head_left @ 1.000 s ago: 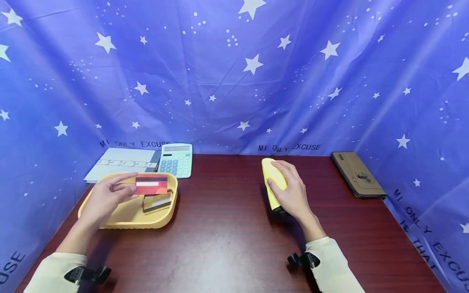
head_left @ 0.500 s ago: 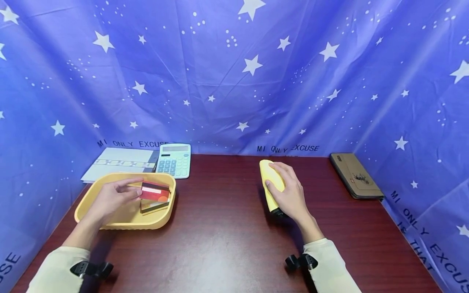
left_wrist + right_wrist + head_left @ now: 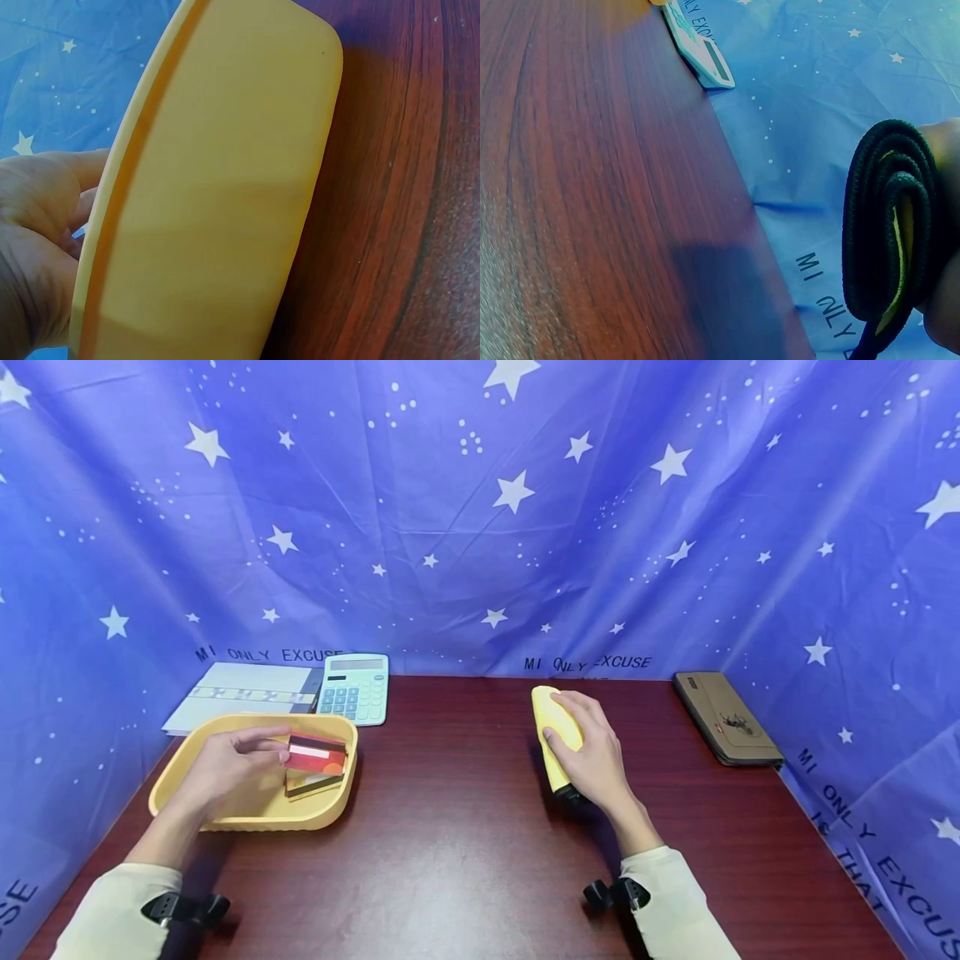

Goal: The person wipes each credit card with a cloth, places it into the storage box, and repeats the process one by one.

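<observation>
My left hand reaches over a yellow plastic basket and pinches the left end of a red bank card with a dark stripe. Under it, inside the basket, lie gold-toned cards with a dark stripe. In the left wrist view the basket's side wall hides the card and most of the fingers. My right hand grips a rolled yellow cloth item above the table's right half. The right wrist view shows its folded black knit end, with a yellow layer between the folds.
A light blue calculator and a white-and-grey notebook or folder lie behind the basket. A tan zip case lies at the table's far right edge. Blue starry cloth hangs around the back and sides.
My left hand has lowered the red card into the basket, over the other cards, and the card has tilted. The right hand keeps its grip on the yellow roll, almost still.
</observation>
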The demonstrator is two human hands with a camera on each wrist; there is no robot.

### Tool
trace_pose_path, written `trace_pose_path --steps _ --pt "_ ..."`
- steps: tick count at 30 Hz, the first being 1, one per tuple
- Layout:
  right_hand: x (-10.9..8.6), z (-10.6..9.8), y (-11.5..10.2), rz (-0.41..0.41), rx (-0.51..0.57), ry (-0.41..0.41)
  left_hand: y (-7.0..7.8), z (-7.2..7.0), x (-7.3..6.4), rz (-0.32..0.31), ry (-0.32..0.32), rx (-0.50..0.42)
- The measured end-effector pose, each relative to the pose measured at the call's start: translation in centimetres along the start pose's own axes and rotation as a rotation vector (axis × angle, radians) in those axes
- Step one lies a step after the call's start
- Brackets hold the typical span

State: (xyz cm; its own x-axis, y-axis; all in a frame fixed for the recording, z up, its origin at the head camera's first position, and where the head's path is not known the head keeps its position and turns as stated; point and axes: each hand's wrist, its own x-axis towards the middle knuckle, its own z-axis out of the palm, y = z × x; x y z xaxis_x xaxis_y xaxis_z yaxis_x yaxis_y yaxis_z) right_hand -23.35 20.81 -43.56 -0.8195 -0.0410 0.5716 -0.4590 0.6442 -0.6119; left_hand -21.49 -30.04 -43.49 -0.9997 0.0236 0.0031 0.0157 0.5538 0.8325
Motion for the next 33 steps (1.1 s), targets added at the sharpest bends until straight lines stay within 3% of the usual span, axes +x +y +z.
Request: trace_pose_path --steps 7,14,26,33 --pt "0.2 -0.2 0.3 0.010 -0.005 -0.005 -0.1 -0.4 0.0 0.007 0.003 -0.039" --pt "0.4 -1.9 2.0 0.029 -0.064 -0.012 1.4 0.5 0.3 0.046 -0.004 -0.026" --pt "-2.9 -6.4 7.7 0.121 -0.328 -0.168 5.2 2.3 0.3 0.150 -0.035 0.097" --pt "-3.6 -7.2 9.2 0.171 -0.425 -0.261 6.8 3.3 1.0 0.183 -0.017 0.051"
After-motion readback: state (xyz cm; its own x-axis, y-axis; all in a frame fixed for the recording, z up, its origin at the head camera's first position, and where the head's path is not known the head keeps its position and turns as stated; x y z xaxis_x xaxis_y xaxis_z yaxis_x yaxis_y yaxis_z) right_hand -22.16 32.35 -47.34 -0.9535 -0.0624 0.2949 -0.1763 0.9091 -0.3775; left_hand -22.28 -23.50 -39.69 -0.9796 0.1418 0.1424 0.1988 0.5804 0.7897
